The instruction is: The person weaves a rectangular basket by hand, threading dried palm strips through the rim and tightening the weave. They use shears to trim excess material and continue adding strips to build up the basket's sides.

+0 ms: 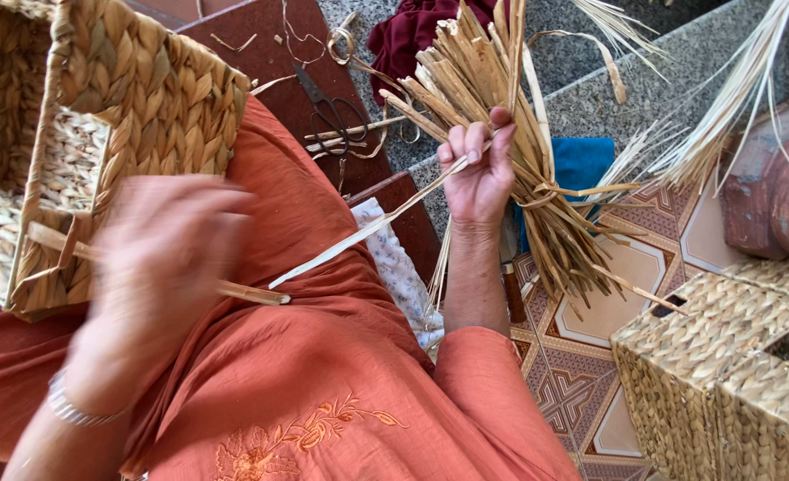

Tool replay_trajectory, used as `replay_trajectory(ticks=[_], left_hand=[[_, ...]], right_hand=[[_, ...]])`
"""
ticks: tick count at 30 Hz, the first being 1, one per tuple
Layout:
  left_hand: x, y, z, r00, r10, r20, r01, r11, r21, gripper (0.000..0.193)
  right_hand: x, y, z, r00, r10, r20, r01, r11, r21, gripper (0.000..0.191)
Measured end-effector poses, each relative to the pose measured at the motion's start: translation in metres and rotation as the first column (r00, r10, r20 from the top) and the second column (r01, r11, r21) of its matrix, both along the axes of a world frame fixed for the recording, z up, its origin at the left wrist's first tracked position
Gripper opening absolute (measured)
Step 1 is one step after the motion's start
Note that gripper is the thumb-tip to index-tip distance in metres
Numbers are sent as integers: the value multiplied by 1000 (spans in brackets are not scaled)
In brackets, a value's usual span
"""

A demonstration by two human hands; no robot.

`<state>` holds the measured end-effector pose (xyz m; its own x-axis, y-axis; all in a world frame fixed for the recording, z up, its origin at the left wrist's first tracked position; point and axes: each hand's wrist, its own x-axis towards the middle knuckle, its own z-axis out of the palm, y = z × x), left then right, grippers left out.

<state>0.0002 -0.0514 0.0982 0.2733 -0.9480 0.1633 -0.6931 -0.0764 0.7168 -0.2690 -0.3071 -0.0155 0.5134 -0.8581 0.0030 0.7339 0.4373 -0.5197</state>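
Gripping a bundle of dried reeds (501, 116) at far centre, the right hand (479, 174) also pinches one long strip (359, 236) running down-left. Left hand (158, 267) is blurred near a woven basket (118, 134) on the lap at left; grip can't be told. Scissors (332, 111) lie far, w/ finished baskets (724, 374) at near right.

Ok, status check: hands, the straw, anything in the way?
Right hand gripping straw bundle, one strand pulled out. Left hand blurred, beside woven basket. Scissors lying clear.
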Motion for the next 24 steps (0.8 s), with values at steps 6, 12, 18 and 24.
replay_trajectory(ticks=[6, 12, 18, 24], left_hand=[[-51, -86, -24, 892, -164, -421, 305, 906, 293, 28], [-59, -112, -62, 555, 121, -823, 373, 848, 376, 31], [-50, -142, -99, 419, 366, -831, 140, 878, 457, 23], [-16, -145, -118, 344, 386, -856, 56, 901, 429, 21]], right_hand=[[43, 21, 9, 993, 64, 98, -71, 995, 67, 29], [77, 32, 22, 984, 174, 34, -177, 967, 184, 31], [118, 36, 18, 915, 375, -150, -302, 882, 361, 51], [158, 5, -9, 344, 66, -937, -456, 884, -105, 36]])
